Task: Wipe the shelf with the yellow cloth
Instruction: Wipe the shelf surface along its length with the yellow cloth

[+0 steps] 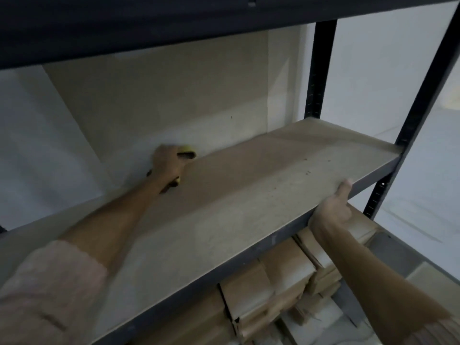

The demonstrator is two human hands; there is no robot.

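A tan board shelf (249,185) in a dark metal rack slopes across the view. My left hand (167,162) reaches to the back of the shelf by the wall and is closed on the yellow cloth (187,150), pressing it onto the board. Only a small yellow edge shows past the fingers. My right hand (332,207) grips the shelf's front edge, thumb on top of the board and fingers hidden under the dark rail. A few small dark specks lie on the board's right part.
The dark shelf above (149,26) hangs low over the working space. Two black uprights (321,70) stand at the right end. Stacked cardboard boxes (278,277) fill the level below. A pale wall runs behind.
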